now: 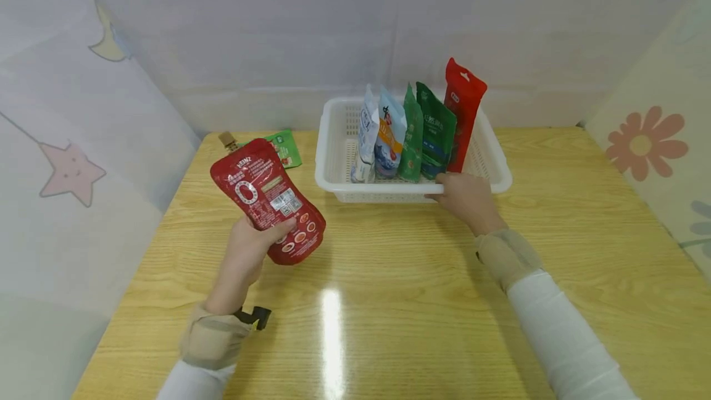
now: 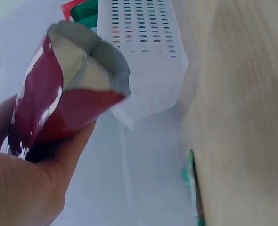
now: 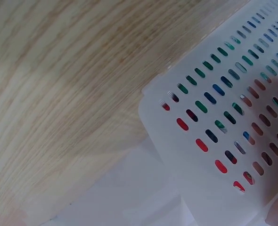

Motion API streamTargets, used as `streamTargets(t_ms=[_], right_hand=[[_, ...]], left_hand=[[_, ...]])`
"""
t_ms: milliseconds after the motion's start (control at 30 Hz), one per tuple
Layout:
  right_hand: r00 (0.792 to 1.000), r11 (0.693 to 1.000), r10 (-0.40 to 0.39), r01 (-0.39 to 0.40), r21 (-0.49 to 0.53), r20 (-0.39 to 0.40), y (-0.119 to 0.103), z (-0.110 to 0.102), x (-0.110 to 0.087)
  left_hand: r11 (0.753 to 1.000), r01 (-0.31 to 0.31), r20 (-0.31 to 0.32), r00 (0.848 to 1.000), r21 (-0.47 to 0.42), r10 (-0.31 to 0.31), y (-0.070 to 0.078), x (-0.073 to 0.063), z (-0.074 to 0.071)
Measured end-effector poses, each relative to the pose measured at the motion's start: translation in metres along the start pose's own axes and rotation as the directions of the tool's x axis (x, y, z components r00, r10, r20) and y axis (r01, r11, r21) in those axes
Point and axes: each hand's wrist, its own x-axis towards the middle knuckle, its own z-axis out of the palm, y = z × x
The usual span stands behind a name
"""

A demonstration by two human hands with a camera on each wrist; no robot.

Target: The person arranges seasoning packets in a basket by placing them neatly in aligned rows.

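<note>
Pouch [image 1: 265, 193], red and capped, is gripped in my left hand [image 1: 247, 249] above the table [image 1: 389, 301]; my right hand [image 1: 465, 197] grips the near rim of the white basket [image 1: 383, 189] holding five packets [image 1: 411, 141].

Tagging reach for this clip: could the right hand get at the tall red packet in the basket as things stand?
Probably yes: the right hand grips the white basket by its front rim near the red packet, whose top stands uncovered. It would first need to let go.

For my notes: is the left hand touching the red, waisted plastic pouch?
Touching: head view shows the left hand gripping the pouch, thumb across it.
</note>
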Motion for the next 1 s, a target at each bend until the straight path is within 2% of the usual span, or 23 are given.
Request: streamTargets(t_ms=[100,200,367,500,667,833,1000], right_hand=[[1.000,1.000,0.003,-0.003,0.001,0.004,0.001,0.001,0.000],[1.000,1.000,0.012,-0.012,0.007,0.011,0.001,0.002,0.000],[0.999,0.999,0.028,-0.029,0.023,0.020,0.001,0.002,-0.002],[1.000,0.999,0.023,-0.023,0.023,0.002,0.001,0.003,-0.003],[0.999,1.000,0.012,-0.012,0.017,-0.038,0.001,0.003,-0.002],[0.999,1.000,0.006,-0.005,0.013,-0.051,0.000,0.003,-0.001],[0.999,1.000,0.011,-0.011,0.012,-0.041,-0.001,0.002,0.000]], left_hand=[[0.997,-0.062,-0.037,0.997,0.048,0.063,0.009,0.000,0.011],[0.989,-0.120,-0.035,0.992,0.091,0.124,0.019,0.000,0.020],[0.982,-0.185,-0.035,0.982,0.044,0.187,0.032,0.009,0.036],[0.966,-0.257,-0.065,0.964,0.000,0.257,0.041,0.020,0.046],[0.943,-0.331,-0.139,0.933,0.032,0.332,0.053,0.040,0.057],[0.935,-0.309,-0.243,0.907,0.174,0.344,0.064,0.063,0.067],[0.902,-0.308,-0.287,0.873,0.302,0.394,0.068,0.085,0.077]])
